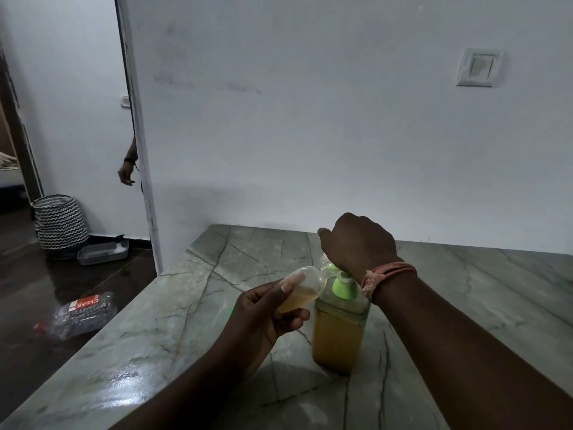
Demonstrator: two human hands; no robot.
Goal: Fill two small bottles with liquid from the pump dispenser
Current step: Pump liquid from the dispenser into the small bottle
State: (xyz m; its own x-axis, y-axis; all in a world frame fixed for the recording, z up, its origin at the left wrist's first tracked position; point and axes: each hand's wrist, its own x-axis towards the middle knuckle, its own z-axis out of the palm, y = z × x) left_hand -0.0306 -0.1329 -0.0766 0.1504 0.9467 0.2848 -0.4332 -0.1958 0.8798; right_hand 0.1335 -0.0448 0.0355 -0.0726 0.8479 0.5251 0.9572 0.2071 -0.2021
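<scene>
A clear pump dispenser (338, 336) with a green pump collar stands on the marble counter (192, 321), holding amber liquid. My right hand (356, 243) rests curled on top of its pump head, which it mostly hides. My left hand (263, 311) holds a small clear bottle (305, 290) tilted on its side, its mouth toward the pump spout; amber liquid fills its lower part. A second small bottle is partly hidden behind the pump and my right hand.
The counter's left edge drops to a dark floor with a plastic pack (77, 315), a grey tray (102, 252) and a zigzag basket (60, 221). Another person's hand (127, 173) shows past the wall corner. The wall stands close behind.
</scene>
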